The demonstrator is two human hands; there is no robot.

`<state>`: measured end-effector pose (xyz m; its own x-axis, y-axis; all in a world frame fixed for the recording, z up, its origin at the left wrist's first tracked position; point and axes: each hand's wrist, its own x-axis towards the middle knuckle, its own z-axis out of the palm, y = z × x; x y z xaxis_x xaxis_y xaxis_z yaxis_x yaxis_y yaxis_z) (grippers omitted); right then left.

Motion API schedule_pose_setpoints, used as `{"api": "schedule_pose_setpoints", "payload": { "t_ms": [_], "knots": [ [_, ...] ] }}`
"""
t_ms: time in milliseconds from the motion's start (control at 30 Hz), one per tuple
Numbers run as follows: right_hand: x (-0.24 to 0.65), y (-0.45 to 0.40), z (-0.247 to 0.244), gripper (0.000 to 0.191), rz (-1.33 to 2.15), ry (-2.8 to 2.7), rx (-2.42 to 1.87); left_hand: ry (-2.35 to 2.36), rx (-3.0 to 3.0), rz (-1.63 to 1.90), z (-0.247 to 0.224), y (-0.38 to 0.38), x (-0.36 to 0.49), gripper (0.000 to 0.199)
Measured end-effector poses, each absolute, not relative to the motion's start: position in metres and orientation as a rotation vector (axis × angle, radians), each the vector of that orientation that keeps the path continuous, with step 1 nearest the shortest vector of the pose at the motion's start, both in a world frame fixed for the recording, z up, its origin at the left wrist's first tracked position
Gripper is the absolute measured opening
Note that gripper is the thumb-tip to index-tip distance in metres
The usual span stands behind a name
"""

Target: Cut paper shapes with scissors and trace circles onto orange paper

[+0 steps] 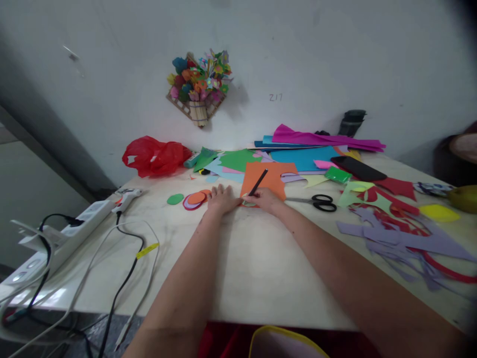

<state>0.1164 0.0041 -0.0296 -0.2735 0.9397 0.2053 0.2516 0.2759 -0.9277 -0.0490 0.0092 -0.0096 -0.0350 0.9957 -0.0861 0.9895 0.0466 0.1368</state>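
My right hand (265,199) is closed around a dark pen (258,182), which slants up to the right. Its lower end is at the front left corner of an orange sheet (266,174) with a curved cutout on its right edge. Under those fingers a small pale green piece (249,203) shows in part. My left hand (222,199) lies flat with its fingers spread, its thumb reaching to the sheet's corner. Just left of it are stacked orange, purple and red discs (196,199) and a green disc (175,199). Black-handled scissors (315,200) lie to the right.
Purple and red scraps (387,236) cover the right side, near a black phone (358,168) and a green packet (338,174). Coloured sheets (305,158) and a red plastic bag (154,156) are at the back. A power strip (70,236), glue gun (127,199) and cables occupy the left.
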Motion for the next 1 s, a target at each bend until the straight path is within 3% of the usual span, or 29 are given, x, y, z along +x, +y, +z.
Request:
{"api": "schedule_pose_setpoints", "payload": {
  "t_ms": [1000],
  "knots": [
    [0.12, -0.01, -0.01, 0.014, 1.055, -1.69, -1.206, 2.149, 2.084, 0.07, -0.011, 0.01, -0.051, 0.09]
  ]
}}
